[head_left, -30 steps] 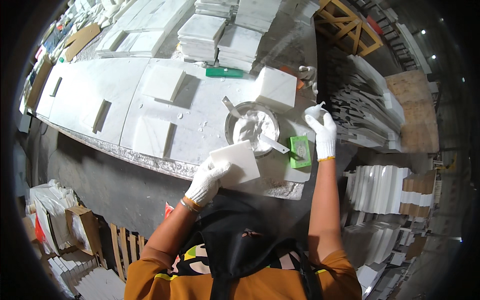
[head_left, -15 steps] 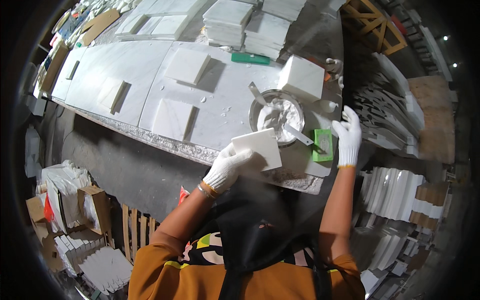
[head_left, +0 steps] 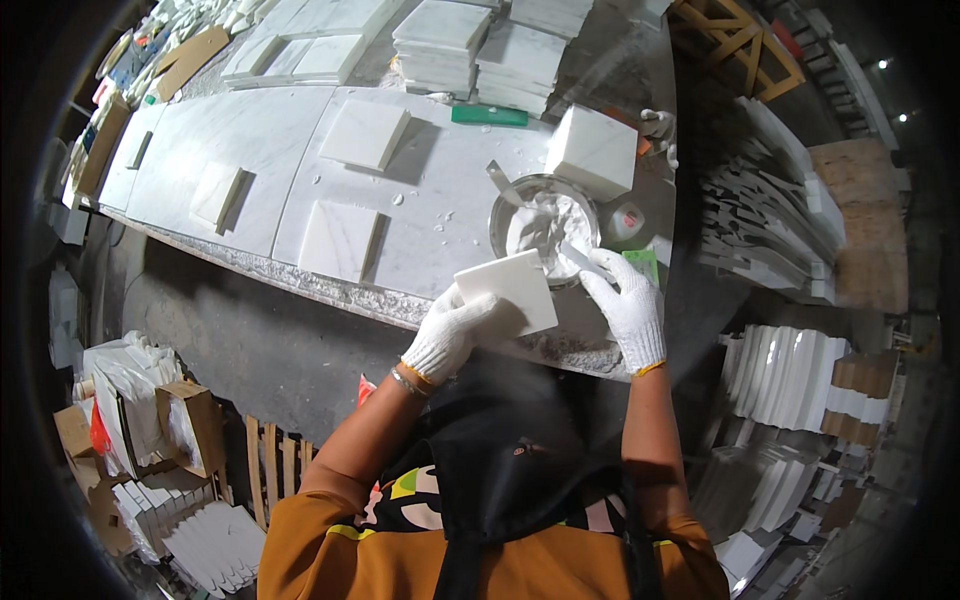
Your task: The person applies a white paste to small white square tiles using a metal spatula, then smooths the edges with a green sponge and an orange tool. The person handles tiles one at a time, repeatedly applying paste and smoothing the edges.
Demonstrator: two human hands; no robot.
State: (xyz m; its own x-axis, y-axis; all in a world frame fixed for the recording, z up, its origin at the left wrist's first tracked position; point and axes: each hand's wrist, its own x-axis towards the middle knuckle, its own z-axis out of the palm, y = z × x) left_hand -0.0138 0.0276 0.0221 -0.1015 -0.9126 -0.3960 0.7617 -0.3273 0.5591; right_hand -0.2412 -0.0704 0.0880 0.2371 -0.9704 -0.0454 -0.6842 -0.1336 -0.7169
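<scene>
My left hand (head_left: 450, 335), in a white knit glove, grips a square white marble tile (head_left: 520, 290) by its left side, tilted above the table's near edge. My right hand (head_left: 630, 312), gloved the same way, closes its thumb and fingers on the handle end of a metal putty knife (head_left: 577, 259). That blade reaches into a round metal bowl (head_left: 496, 240) of white paste (head_left: 566, 222). Another flat scraper (head_left: 502, 182) leans on the bowl's far left rim. A green box (head_left: 642, 262) is partly hidden behind my right fingers.
On the marble-topped table (head_left: 260, 130) lie several tiles, such as one (head_left: 340, 240) left of the bowl. Beyond the bowl stand a white marble block (head_left: 592, 152), a green bar (head_left: 489, 116) and a tile stack (head_left: 436, 50). A small bottle (head_left: 627, 221) sits right of the bowl.
My right hand has come left and down from beyond the green box to the putty knife's handle and closed on it. My left hand still holds the tile.
</scene>
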